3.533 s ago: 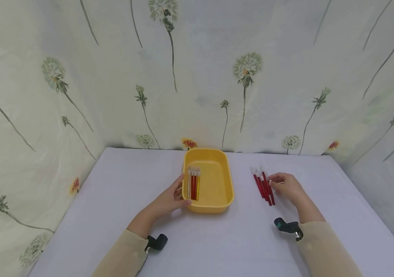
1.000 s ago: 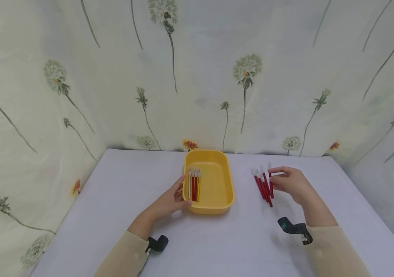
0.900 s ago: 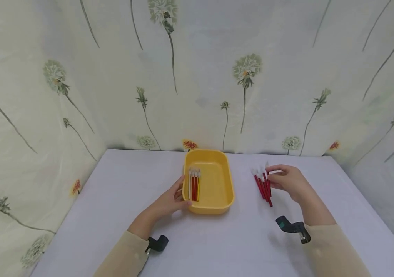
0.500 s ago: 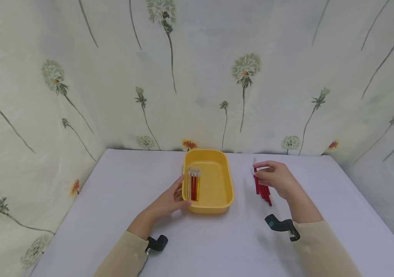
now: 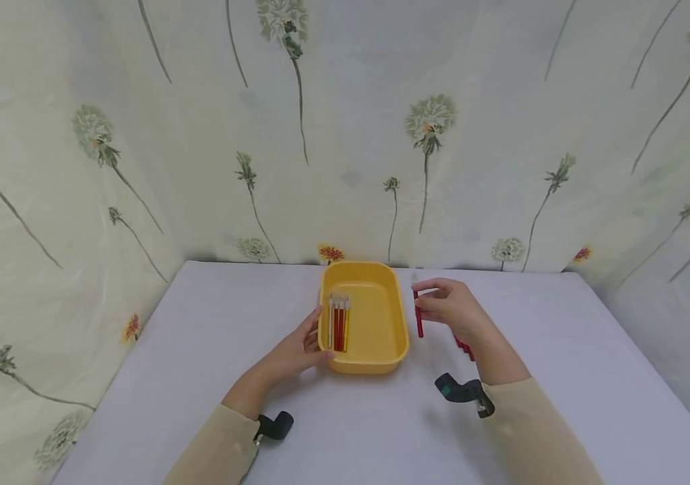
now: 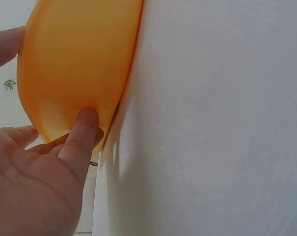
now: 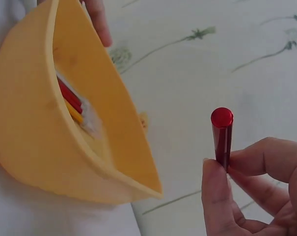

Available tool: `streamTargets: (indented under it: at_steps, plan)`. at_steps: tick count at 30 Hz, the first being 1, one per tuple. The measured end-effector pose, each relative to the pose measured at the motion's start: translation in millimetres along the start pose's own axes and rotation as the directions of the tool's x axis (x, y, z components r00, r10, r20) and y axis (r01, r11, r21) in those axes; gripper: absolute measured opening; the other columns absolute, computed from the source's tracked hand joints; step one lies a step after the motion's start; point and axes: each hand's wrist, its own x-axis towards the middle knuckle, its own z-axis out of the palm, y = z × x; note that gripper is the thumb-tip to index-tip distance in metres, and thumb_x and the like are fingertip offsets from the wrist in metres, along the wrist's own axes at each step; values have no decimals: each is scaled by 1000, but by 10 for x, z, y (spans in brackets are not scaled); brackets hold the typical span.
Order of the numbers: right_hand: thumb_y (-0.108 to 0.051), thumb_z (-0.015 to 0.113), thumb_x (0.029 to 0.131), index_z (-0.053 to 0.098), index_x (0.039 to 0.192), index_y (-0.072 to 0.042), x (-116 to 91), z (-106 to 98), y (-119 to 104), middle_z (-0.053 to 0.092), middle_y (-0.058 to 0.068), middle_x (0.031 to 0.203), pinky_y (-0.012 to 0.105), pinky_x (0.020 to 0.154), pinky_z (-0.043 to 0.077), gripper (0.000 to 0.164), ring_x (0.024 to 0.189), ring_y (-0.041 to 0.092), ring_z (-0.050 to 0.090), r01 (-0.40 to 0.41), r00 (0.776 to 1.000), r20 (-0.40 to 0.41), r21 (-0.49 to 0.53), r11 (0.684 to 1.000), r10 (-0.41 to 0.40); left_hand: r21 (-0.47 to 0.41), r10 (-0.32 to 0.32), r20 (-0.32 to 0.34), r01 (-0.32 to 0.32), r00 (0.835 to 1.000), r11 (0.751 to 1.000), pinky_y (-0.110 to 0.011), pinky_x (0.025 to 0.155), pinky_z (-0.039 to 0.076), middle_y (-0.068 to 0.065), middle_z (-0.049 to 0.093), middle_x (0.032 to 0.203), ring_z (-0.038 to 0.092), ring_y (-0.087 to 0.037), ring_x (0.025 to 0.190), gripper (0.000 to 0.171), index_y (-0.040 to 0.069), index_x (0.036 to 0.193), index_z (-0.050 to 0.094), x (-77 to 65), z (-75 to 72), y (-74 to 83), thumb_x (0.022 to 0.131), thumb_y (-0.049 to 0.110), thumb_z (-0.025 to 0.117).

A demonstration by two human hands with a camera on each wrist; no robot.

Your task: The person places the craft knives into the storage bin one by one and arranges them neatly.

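My right hand pinches a red pencil between thumb and fingertips, just right of the yellow tray. The pencil stands nearly upright, its whitish, see-through capped end up; in the right wrist view its flat red end faces the camera. My left hand grips the tray's near left corner, thumb at the front rim and fingers along the side. Inside the tray, several capped pencils, white, red and yellow, lie side by side at the left wall.
More red pencils lie on the white table to the right, partly hidden by my right hand and forearm. A flower-printed cloth hangs behind the table and along both sides.
My right hand has picked one red pencil from the pile, lifted it and carried it left to beside the tray. My left hand and the tray have stayed put.
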Motion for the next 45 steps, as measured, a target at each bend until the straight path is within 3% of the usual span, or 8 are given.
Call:
streamTargets:
  at_steps: [22,32,39,45]
  plan:
    - [-3,67,95,60,131,3,285,640,-33,63,23,123,36,89,58,37,106,35,68,-20,997,82,111,994,11,6,-10,1,10,1000,1000,-45,117,32,-8,27,163,34,-26,146,103,28,162,12,21,1,-8,86,38,79]
    - [2,67,92,63,125,4,426,895,18,66,22,114,35,80,61,34,82,21,70,-61,994,102,177,982,44,-12,3,14,-3,1000,1000,-45,117,32,-9,25,164,34,-28,146,100,25,163,10,5,-3,14,89,34,77]
    - [5,65,93,63,123,5,514,1034,71,67,23,109,29,71,61,30,77,17,67,-79,993,103,207,975,58,-35,21,19,-20,1000,999,-44,117,32,-11,27,163,34,-29,146,99,25,163,10,-2,1,21,90,30,77]
    - [6,66,91,65,118,5,576,1127,129,65,19,105,27,66,60,26,73,17,65,-96,993,82,168,981,83,-30,15,14,-15,1000,999,-44,116,33,-11,29,162,36,-28,145,99,26,162,11,7,7,7,89,32,77]
